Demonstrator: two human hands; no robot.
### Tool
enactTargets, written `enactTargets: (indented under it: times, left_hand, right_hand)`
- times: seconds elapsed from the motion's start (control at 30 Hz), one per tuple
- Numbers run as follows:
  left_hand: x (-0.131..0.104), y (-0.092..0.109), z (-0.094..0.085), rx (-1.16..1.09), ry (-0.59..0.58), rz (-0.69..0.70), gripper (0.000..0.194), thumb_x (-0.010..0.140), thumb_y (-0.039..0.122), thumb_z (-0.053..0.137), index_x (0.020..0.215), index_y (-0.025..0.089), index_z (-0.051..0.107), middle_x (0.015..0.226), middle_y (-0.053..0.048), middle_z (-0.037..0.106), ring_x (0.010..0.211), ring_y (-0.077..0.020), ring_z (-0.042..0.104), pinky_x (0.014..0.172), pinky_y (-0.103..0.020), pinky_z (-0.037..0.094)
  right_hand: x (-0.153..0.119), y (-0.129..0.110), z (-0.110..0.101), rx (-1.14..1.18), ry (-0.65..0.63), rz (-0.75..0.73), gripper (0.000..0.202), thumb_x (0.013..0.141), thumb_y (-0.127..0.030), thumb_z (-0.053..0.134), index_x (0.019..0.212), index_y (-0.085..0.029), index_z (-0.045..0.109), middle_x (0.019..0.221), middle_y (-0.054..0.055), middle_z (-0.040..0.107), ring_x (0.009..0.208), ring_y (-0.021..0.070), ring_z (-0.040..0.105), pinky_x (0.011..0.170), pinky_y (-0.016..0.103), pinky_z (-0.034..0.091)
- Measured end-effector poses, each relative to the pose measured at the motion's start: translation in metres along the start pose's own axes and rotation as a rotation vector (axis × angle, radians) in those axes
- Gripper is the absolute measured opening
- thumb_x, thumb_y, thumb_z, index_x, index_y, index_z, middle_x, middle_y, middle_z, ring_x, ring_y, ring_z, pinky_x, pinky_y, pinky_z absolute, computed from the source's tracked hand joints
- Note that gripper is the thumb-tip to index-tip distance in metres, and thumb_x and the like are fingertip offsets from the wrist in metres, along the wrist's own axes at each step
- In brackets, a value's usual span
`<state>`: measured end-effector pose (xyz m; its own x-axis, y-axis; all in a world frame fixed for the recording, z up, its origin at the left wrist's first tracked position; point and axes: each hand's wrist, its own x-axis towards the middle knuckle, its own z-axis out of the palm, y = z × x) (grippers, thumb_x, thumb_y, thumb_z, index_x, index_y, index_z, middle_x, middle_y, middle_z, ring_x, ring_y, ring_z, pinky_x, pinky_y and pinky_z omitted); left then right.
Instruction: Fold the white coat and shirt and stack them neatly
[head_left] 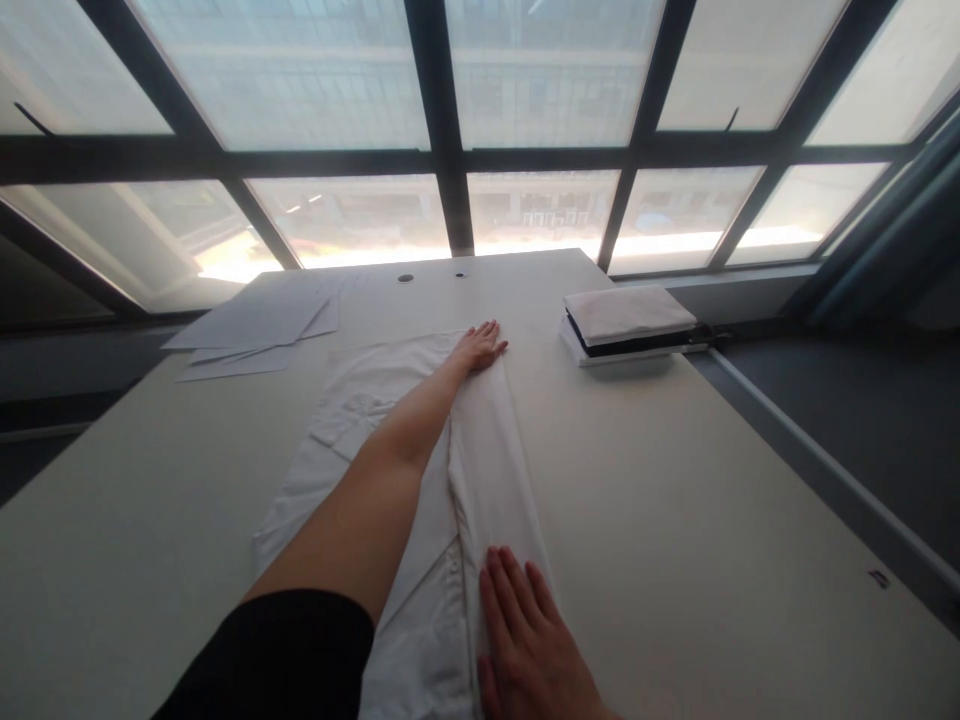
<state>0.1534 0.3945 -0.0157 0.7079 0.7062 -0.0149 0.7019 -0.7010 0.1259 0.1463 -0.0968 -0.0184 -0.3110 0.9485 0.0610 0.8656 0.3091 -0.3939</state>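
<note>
A white cloth garment (pixel 495 450) lies lengthwise on the white table, its right side folded over in a long strip. Part of a seam and what looks like a button show near its middle. My left hand (pixel 481 346) reaches to the far end of the garment and rests flat on the folded strip, fingers spread. Close to me, my right hand (pixel 529 635) lies flat on the near part of the strip, fingers stretched forward. Neither hand grips anything. My left forearm covers some of the garment's left half, and its near end runs out of view.
On the white table (pixel 637 500), a folded stack of white and black cloth (pixel 630 322) sits at the far right edge. Loose paper sheets (pixel 255 315) overlap at the far left. Two small holes mark the far end, before tall framed windows (pixel 540 210).
</note>
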Motion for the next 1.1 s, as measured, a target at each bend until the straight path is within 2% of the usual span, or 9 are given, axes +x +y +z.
enactTargets:
  times: [0.17, 0.27, 0.33, 0.43, 0.53, 0.63, 0.77, 0.97, 1.1]
  left_hand:
    - [-0.007, 0.005, -0.004, -0.047, 0.020, 0.021, 0.071, 0.100, 0.053, 0.021, 0.155, 0.009, 0.025, 0.164, -0.012, 0.016, 0.152, -0.0243, 0.013, 0.122, -0.046, 0.013]
    - [-0.018, 0.010, -0.015, -0.097, 0.015, 0.076, 0.065, 0.101, 0.049, 0.021, 0.154, 0.012, 0.028, 0.162, -0.008, 0.023, 0.150, -0.0187, 0.019, 0.121, -0.036, 0.017]
    - [-0.030, 0.017, -0.025, -0.125, 0.042, 0.127, 0.062, 0.102, 0.047, 0.016, 0.155, 0.016, 0.028, 0.161, -0.005, 0.027, 0.149, -0.0152, 0.022, 0.121, -0.032, 0.018]
    - [-0.056, 0.038, -0.033, -0.111, 0.099, 0.240, 0.061, 0.103, 0.047, 0.014, 0.156, 0.018, 0.026, 0.160, -0.005, 0.030, 0.150, -0.0155, 0.021, 0.122, -0.036, 0.012]
    - [-0.088, 0.061, -0.022, -0.024, 0.050, 0.314, 0.067, 0.101, 0.055, 0.021, 0.156, 0.017, 0.025, 0.161, -0.009, 0.026, 0.151, -0.0202, 0.018, 0.122, -0.040, 0.008]
    - [-0.108, 0.072, -0.002, 0.001, -0.024, 0.163, 0.073, 0.099, 0.061, 0.023, 0.156, 0.016, 0.023, 0.163, -0.012, 0.020, 0.151, -0.0277, 0.014, 0.121, -0.047, 0.012]
    - [-0.104, 0.065, 0.009, -0.037, 0.011, 0.001, 0.075, 0.098, 0.061, 0.020, 0.156, 0.013, 0.022, 0.163, -0.014, 0.017, 0.152, -0.0274, 0.012, 0.121, -0.048, 0.013]
    - [-0.077, 0.053, 0.002, -0.068, 0.029, -0.048, 0.071, 0.100, 0.056, 0.019, 0.153, 0.010, 0.029, 0.162, -0.015, 0.021, 0.151, -0.0258, 0.017, 0.121, -0.047, 0.015]
    - [-0.073, 0.054, 0.001, -0.061, 0.081, -0.064, 0.064, 0.102, 0.050, 0.021, 0.150, 0.012, 0.035, 0.161, -0.014, 0.027, 0.150, -0.0255, 0.021, 0.120, -0.048, 0.019]
  right_hand:
    - [0.001, 0.001, 0.000, 0.009, -0.019, 0.009, 0.086, 0.081, -0.019, 0.051, 0.157, -0.006, 0.014, 0.161, 0.013, 0.002, 0.149, 0.0325, 0.005, 0.121, 0.049, 0.019]
    - [0.001, 0.000, -0.002, 0.009, -0.022, 0.015, 0.085, 0.081, -0.018, 0.051, 0.157, -0.007, 0.015, 0.161, 0.012, 0.003, 0.149, 0.0317, 0.005, 0.121, 0.049, 0.018]
    - [0.002, 0.000, -0.003, 0.011, -0.021, 0.023, 0.084, 0.081, -0.018, 0.051, 0.157, -0.007, 0.017, 0.161, 0.011, 0.003, 0.150, 0.0307, 0.005, 0.121, 0.049, 0.018]
    - [0.001, 0.000, -0.004, 0.008, -0.020, 0.026, 0.082, 0.082, -0.016, 0.049, 0.157, -0.008, 0.017, 0.161, 0.010, 0.003, 0.150, 0.0296, 0.005, 0.122, 0.048, 0.018]
    - [0.000, -0.001, -0.002, -0.007, 0.000, 0.029, 0.080, 0.083, -0.014, 0.047, 0.157, -0.007, 0.017, 0.161, 0.010, 0.003, 0.150, 0.0288, 0.004, 0.122, 0.048, 0.018]
    - [0.000, -0.001, -0.001, -0.013, 0.015, 0.036, 0.079, 0.083, -0.014, 0.047, 0.157, -0.007, 0.019, 0.161, 0.010, 0.003, 0.150, 0.0291, 0.004, 0.122, 0.049, 0.018]
    - [-0.001, -0.002, -0.001, -0.012, 0.024, 0.042, 0.078, 0.085, -0.015, 0.046, 0.157, -0.007, 0.018, 0.162, 0.009, 0.002, 0.150, 0.0291, 0.002, 0.122, 0.050, 0.016]
    - [0.002, -0.002, -0.005, -0.015, 0.022, 0.043, 0.077, 0.084, -0.014, 0.046, 0.157, -0.008, 0.021, 0.162, 0.009, 0.004, 0.150, 0.0283, 0.004, 0.122, 0.049, 0.017]
    - [-0.001, -0.001, 0.000, -0.027, 0.047, 0.024, 0.077, 0.083, -0.015, 0.048, 0.156, -0.007, 0.025, 0.162, 0.011, 0.010, 0.150, 0.0284, 0.008, 0.122, 0.048, 0.019]
